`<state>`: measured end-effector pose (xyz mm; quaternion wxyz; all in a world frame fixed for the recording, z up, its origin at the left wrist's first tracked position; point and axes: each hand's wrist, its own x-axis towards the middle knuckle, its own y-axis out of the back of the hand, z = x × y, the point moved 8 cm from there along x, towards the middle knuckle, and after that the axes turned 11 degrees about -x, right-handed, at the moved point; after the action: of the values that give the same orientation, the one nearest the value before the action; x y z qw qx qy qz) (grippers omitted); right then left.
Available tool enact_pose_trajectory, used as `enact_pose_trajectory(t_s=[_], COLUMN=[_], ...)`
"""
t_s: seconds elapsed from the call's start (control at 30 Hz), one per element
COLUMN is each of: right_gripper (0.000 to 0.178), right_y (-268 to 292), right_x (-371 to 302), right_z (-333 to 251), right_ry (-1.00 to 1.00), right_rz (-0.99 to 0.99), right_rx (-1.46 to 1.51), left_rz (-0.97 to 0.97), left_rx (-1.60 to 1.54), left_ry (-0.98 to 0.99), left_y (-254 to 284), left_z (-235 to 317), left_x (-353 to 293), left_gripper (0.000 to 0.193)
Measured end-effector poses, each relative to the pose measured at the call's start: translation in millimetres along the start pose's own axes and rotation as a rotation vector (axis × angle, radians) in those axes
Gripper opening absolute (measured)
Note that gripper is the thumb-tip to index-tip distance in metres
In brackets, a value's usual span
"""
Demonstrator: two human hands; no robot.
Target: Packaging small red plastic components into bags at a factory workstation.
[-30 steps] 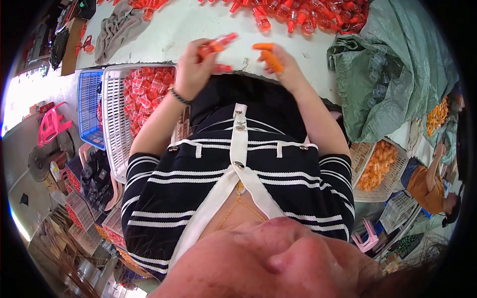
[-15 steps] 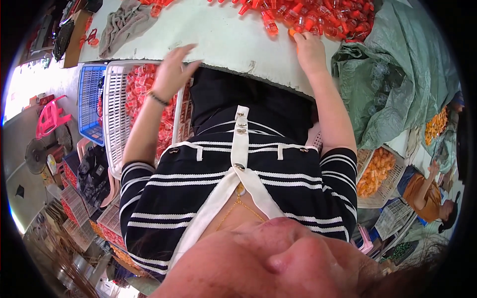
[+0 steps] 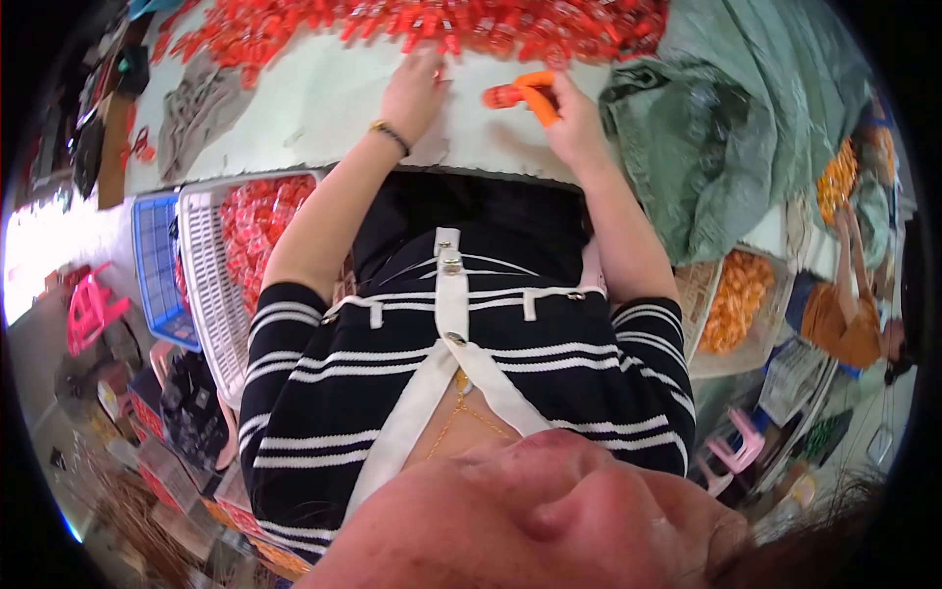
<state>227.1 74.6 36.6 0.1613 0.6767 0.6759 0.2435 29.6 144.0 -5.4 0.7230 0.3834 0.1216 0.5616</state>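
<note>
A heap of small red plastic pieces (image 3: 481,27), some with clear parts, lies along the far side of the white tabletop (image 3: 294,128). My left hand (image 3: 415,93) reaches to the near edge of this heap. Its fingers are bent together around a small red piece, mostly hidden by the hand. In my right hand (image 3: 579,123) is an orange-handled tool (image 3: 537,96) that looks like pliers or cutters, its two handles spread. A reddish part shows at the tool's left end; whether it is the jaws or a held piece is unclear.
A grey cloth (image 3: 201,113) lies on the table's left. Below it stand a white basket (image 3: 211,294) of red pieces and a blue crate (image 3: 162,255). At right are an open green sack (image 3: 687,167), a bin of orange pieces (image 3: 736,304) and another person (image 3: 839,314).
My left hand, open over the table's near edge before, has moved right and forward to the heap. My right hand has drawn the orange tool away from the heap. The view has shifted.
</note>
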Motion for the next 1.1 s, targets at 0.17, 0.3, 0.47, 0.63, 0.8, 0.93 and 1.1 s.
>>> enact_pose_trajectory(t_s=[0.17,0.3,0.47,0.63,0.8,0.93,1.1], right_gripper=[0.016,0.016,0.018,0.017,0.036,0.051,0.058], right_y=[-29.3,-45.3,-9.5,175.4,266.9,263.7,227.4], right_x=[-12.6,-21.1,-20.0,-1.9,23.0,43.8,17.1], right_z=[-10.0,-5.8,5.2,119.4,221.1,235.0,206.3], right_ry=[-0.011,-0.04,-0.062,-0.072,-0.356,-0.488,-0.38], right_rz=[-0.121,-0.177,-0.126,0.817,0.85,0.521,0.207], right_rx=[0.417,0.488,0.292,-0.1,-0.458,-0.845,-0.763], left_rz=[0.025,0.063,-0.035,-0.06,0.031,0.023,-0.028], left_rx=[-1.057,-1.684,-1.645,-1.812,-1.794,-1.731,-1.739], left_ry=[0.546,0.844,0.904,1.065,1.047,1.062,1.097], left_y=[-5.7,-29.0,-46.3,-34.7,-32.6,-33.1,-31.1], left_z=[21.3,42.5,27.1,22.7,10.1,13.5,7.1], left_x=[-49.8,-74.9,-83.1,-89.7,-94.9,-96.0,-99.5], left_gripper=[0.032,0.032,0.033,0.034,0.042,0.04,0.031])
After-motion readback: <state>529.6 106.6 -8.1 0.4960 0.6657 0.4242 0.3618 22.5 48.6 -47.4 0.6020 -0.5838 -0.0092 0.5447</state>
